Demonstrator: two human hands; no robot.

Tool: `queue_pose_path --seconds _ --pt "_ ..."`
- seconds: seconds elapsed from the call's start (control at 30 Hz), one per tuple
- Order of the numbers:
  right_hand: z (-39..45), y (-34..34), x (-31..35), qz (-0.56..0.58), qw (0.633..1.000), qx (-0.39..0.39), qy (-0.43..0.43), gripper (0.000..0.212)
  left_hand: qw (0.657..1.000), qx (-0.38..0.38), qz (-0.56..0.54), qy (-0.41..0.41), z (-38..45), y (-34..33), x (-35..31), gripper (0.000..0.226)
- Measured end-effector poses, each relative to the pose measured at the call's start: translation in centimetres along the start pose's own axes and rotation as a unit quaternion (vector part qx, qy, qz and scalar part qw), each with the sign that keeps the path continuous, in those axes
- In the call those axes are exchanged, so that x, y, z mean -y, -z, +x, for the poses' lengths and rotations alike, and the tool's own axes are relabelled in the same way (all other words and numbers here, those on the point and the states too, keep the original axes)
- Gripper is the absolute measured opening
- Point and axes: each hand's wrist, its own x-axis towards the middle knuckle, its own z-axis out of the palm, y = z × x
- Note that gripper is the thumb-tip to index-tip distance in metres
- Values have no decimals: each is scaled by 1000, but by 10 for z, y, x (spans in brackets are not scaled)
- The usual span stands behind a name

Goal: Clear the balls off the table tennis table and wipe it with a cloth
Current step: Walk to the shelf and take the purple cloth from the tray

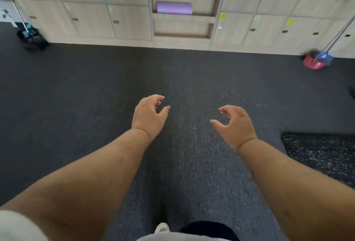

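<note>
Both hands are holding nothing: left hand (148, 114) and right hand (235, 122) are hovering apart, fingers loosely curled, over dark carpet (86, 90). Wooden lockers (86, 10) are lining the far wall. No table, balls or cloth are showing.

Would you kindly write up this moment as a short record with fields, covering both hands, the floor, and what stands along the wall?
left hand: empty, fingers loosely curled, held out above the floor
right hand: empty, fingers loosely curled, held out above the floor
floor: dark carpet
lockers: light wood, along the far wall
purple roll: lying in an open shelf between the lockers
dustpan: red and blue, at the wall on the right
table tennis table, balls, cloth: none in view
</note>
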Motion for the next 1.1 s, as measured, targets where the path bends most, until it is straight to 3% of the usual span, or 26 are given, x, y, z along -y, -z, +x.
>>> queue_pose_path --seconds 0.2,0.47,0.77,1.1 --pt "131 -2 -45 15 1000 -14 -24 44 999 24 -6 -20 131 -70 -22 33" --pt "342 17 -91 28 1000 -6 6 45 1000 -9 -9 -5 311 -147 -58 29" --pt "533 8 -88 63 998 -4 24 35 998 -30 -47 12 474 -186 -68 27" --pt "790 -30 -53 59 997 -28 35 36 999 -9 -19 -33 748 -206 -66 29"
